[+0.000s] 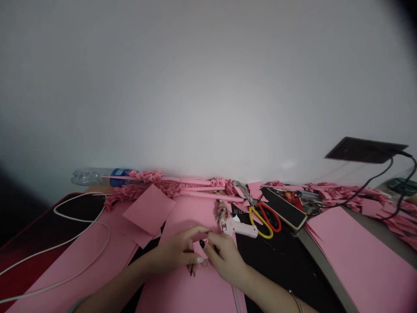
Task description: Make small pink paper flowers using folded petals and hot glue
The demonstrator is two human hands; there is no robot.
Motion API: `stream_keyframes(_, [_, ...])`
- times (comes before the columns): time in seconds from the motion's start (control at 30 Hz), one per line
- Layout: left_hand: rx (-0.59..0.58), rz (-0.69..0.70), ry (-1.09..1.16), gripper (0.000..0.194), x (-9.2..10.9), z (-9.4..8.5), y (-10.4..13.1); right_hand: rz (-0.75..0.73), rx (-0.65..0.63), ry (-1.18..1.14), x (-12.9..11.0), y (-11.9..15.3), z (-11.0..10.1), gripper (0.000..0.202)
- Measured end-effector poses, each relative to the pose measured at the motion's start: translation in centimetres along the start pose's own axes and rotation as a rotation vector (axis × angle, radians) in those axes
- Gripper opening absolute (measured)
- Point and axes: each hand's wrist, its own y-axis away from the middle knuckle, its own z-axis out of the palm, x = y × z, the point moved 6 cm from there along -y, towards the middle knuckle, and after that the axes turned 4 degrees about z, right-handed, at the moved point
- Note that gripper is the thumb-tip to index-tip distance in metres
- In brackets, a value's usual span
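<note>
Between my two hands is a small piece of pink paper point(199, 249), partly hidden by the fingers. My left hand point(178, 250) pinches its left side with the thumb in front. On the other side, the fingers of my right hand point(224, 256) are closed on the paper's upper right edge. Both hands are just above a large pink sheet point(182, 291) lying on the table. Right behind my right hand rests a pale pink glue gun point(243, 228). Scissors point(260, 217) with yellow and red handles lie beyond it.
Pink square papers point(150, 208) are stacked at the left, near a white cable point(107, 234). A plastic bottle point(91, 177) and pink paper flowers point(143, 190) line the wall. To the right are a phone point(286, 209), more pink sheets point(361, 256) and a dark panel point(366, 150) with cables.
</note>
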Motion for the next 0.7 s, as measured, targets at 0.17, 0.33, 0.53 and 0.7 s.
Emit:
stream_keyframes(0.17, [0.003,-0.008,-0.007,0.058,-0.3,0.0,0.1,-0.002,-0.042,-0.079,-0.2,-0.1,0.1,0.032])
stream_keyframes(0.33, [-0.015,-0.054,-0.016,0.060,0.1,0.2,0.3,0.038,-0.047,-0.040,0.1,-0.2,0.2,0.033])
stream_keyframes(0.53, [-0.071,-0.107,-0.024,0.073,0.3,0.3,0.4,0.050,-0.001,-0.042,0.0,0.0,-0.1,0.025])
stream_keyframes(0.7, [0.051,-0.034,0.028,0.068,-0.7,-0.9,0.4,0.033,0.056,-0.053,-0.4,-0.1,-0.7,0.028])
